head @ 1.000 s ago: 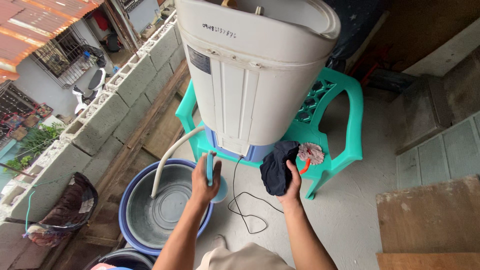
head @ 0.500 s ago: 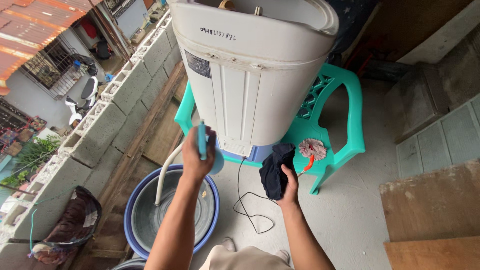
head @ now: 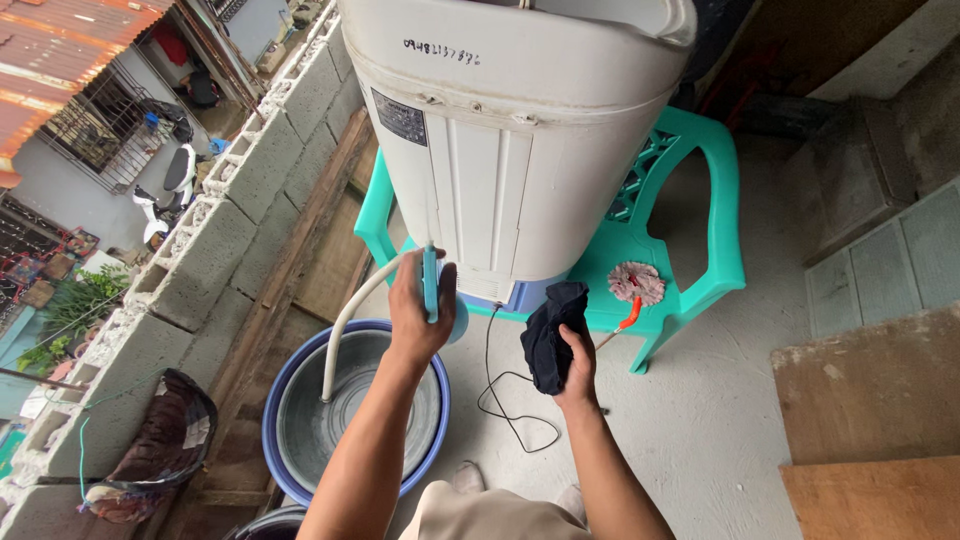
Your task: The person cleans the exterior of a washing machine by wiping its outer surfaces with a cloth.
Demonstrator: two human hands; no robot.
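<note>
View from above, looking down at a person's two bare arms on a concrete terrace. At far left, a low wall of grey concrete blocks [head: 230,210] runs along the edge, with rooftops and a parked white scooter [head: 165,190] far below. A dark bundle of cloth [head: 160,445] lies at the foot of the wall, lower left.

Next to the right, a round blue basin [head: 290,400] sits on the floor with a grey basin nested inside it. A white hose [head: 345,325] curves from the grey basin up toward the left hand.

The left hand [head: 420,310] is raised, its fingers closed around a thin light-blue handle [head: 430,282] that stands upright, just in front of the lower front of a white washing machine [head: 510,140]. The hose's top end meets this hand; whether the hand also grips it cannot be told.

The machine stands on a turquoise plastic chair [head: 690,230]. A black cord [head: 505,390] trails from under it onto the floor.

The right hand [head: 578,360] is lower, closed around a dark navy cloth [head: 550,330] bunched at the chair's front edge. Just to its right, a small pink and white brush with an orange handle [head: 635,285] lies on the chair seat.

At far right are grey concrete slabs [head: 880,260] and a brown board [head: 870,420].
</note>
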